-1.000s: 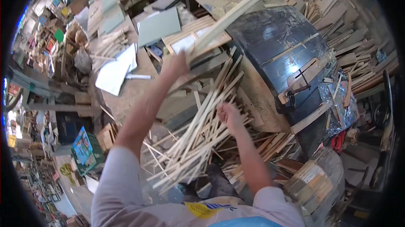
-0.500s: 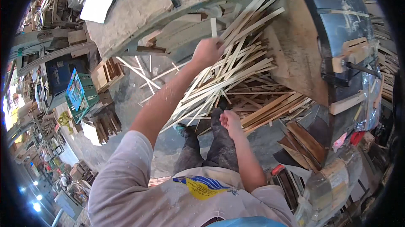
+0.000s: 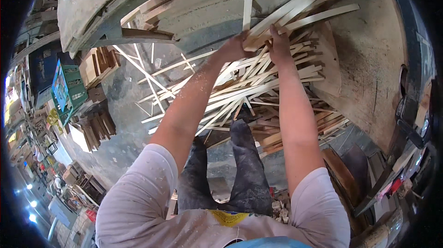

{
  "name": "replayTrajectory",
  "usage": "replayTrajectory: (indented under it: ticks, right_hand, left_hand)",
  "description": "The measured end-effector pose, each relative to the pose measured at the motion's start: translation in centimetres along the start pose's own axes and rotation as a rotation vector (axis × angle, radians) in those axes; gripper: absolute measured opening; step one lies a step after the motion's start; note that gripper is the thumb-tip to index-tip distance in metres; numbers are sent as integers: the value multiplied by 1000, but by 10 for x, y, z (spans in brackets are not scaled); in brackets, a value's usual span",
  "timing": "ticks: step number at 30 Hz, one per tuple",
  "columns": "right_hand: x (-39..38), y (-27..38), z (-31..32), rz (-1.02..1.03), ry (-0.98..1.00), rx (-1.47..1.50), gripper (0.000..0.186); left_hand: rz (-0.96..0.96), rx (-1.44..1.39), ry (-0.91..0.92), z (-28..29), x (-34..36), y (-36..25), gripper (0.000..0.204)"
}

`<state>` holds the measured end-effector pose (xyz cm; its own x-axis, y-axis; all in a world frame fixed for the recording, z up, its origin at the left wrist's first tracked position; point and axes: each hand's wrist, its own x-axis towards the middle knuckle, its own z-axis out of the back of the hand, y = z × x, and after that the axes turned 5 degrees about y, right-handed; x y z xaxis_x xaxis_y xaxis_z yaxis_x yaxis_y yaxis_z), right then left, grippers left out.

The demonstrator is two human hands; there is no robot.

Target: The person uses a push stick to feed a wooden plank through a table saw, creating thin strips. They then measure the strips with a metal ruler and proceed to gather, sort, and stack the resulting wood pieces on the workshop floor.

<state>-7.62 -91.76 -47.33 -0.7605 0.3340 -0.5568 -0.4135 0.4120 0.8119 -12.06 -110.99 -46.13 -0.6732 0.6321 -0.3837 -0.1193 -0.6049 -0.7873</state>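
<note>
Both my hands are up above a heap of pale wooden strips (image 3: 249, 86). My left hand (image 3: 234, 49) is closed round the near ends of a bundle of long thin wooden strips (image 3: 300, 4), which fans out away to the upper right. Beside it, my right hand (image 3: 279, 47) is closed at the same end of the bundle, thumb up against the strips. The fingers of both hands are partly hidden by the wood and by the backs of the hands.
A worn wooden bench (image 3: 85, 10) curves across the upper left. A brown board (image 3: 369, 63) leans at the right. Left of the heap stand a green crate (image 3: 74, 86) and stacked wood pieces (image 3: 94, 130). More brown strips (image 3: 327, 123) lie low beside my legs.
My right hand has risen from near my leg to the bundle beside my left hand. The view has shifted, and my left hand still grips the strips.
</note>
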Motion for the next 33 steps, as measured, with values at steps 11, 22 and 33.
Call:
replayTrajectory:
  ticks: [11,22,33]
  right_hand:
    - [-157,21,-18,36,-84,116,43]
    - [-260,25,-68,285,-53,39,51]
    - [-382,196,-156,406,207,418,27]
  left_hand:
    - [23,-75,53,-2,-108,-42,61]
    - [9,-244,324,35,-189,-49,64]
    - [-243,-198,14,102,-311,-160,71]
